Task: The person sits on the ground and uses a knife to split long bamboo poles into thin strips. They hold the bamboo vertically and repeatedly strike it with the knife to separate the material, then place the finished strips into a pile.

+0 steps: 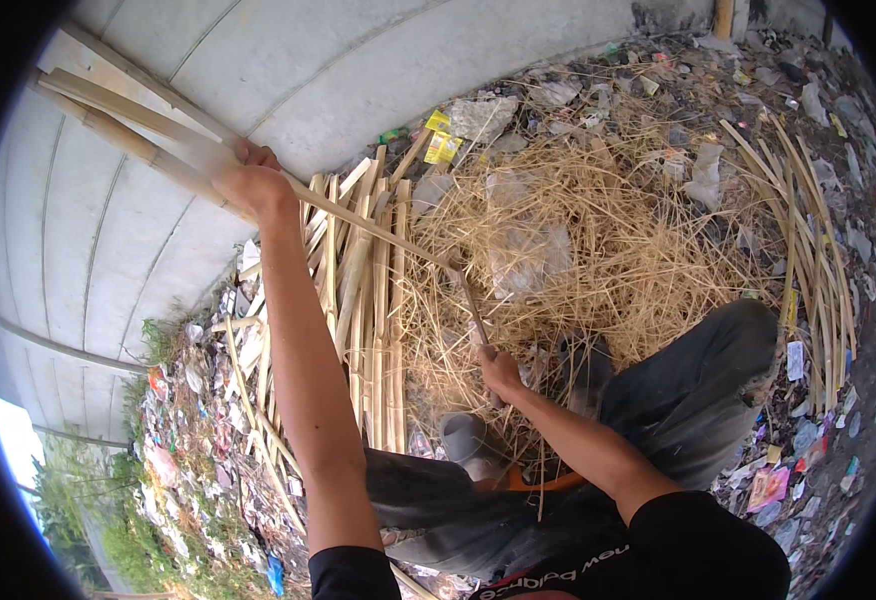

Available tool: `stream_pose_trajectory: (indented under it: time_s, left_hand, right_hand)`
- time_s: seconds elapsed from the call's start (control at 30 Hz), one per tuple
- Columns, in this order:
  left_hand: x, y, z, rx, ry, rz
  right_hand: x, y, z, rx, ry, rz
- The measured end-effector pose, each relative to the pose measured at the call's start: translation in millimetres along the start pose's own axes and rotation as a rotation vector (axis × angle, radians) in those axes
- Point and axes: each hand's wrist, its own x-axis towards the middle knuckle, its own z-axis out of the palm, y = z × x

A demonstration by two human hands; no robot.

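Bamboo: a long pale bamboo strip (258, 175) was held slanting from the upper left of the frame down toward the centre, its lower end meeting a blade.
Left hand: the left hand (253, 185) was seen closed around the strip at the upper left, arm stretched upward.
Right hand: the right hand (501, 372) was wrapped around the handle of a knife (473, 305), just below the centre of the frame.
Knife: its narrow blade was pointed up toward the strip's lower end; whether it was cutting in could not be told.
Split slats: a pile of pale split slats (363, 300) was laid left of centre, beside the left forearm.
Shavings: a heap of straw-coloured shavings (598, 230) was spread across the centre and upper right.
Thin strips: a curved bundle of thin strips (808, 250) was seen at the right edge.
Ground: litter-strewn ground (198, 440) was seen at the lower left and along the right.
Wall: a grey concrete wall (358, 60) was seen across the top.
Legs: grey trousers (698, 390) were seen at the lower right.
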Motion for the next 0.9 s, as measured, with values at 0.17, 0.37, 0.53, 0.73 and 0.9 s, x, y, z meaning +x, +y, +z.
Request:
stream_pose_trajectory:
  time_s: [0.17,0.37,0.53,0.73,0.9]
  left_hand:
    - [6,-13,-10,0.050,0.193,0.084]
    - [12,-12,-13,0.117,0.306,0.108]
    - [3,-6,-12,0.258,0.358,0.074]
    - [1,-1,-8,0.271,0.426,0.089]
    - [4,-9,-27,0.297,0.429,0.105]
  right_hand:
    - [-30,-46,-28,0.072,-0.156,-0.051]
    - [-49,-250,-51,0.316,-0.279,-0.399]
    - [-103,-318,-81,0.722,-0.096,-0.613]
    - [-103,-219,-80,0.230,-0.317,-0.083]
    - [-106,-264,-102,0.235,-0.099,-0.372]
